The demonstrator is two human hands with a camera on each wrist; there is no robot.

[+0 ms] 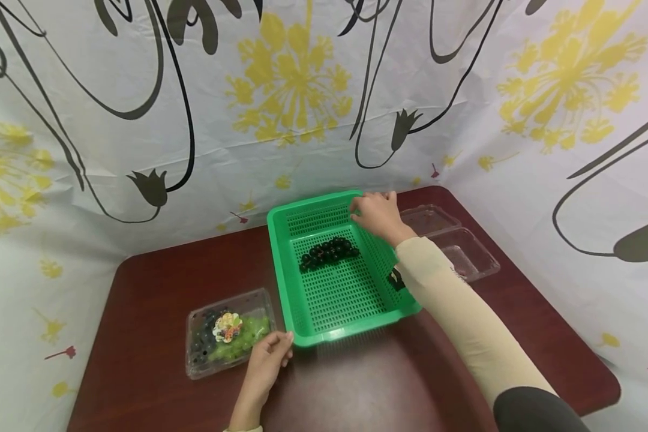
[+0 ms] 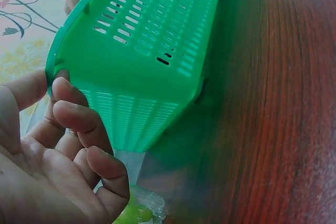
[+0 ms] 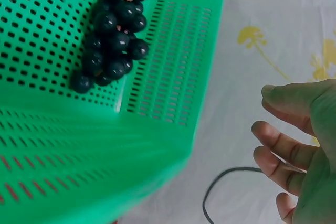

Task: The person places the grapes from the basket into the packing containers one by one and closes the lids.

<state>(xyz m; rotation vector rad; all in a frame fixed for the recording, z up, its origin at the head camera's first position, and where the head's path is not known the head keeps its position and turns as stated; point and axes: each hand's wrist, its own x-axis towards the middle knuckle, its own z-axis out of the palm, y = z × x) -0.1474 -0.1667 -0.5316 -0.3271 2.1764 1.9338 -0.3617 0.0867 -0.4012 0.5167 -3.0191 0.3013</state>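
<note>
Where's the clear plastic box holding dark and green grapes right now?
In the head view, the clear plastic grape box is on the reddish-brown table, left of the green rectangular plastic basket, beside the left hand.

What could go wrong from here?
1. The left hand pinches one corner of the green basket while the right hand sits clear of its rim: a lift might tip it.
2. The dark grapes lie loose inside and could slide.
3. The clear box close beside might get bumped.

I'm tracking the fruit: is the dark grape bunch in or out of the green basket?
In: the dark grape bunch lies inside the green basket, on its perforated floor.
</note>
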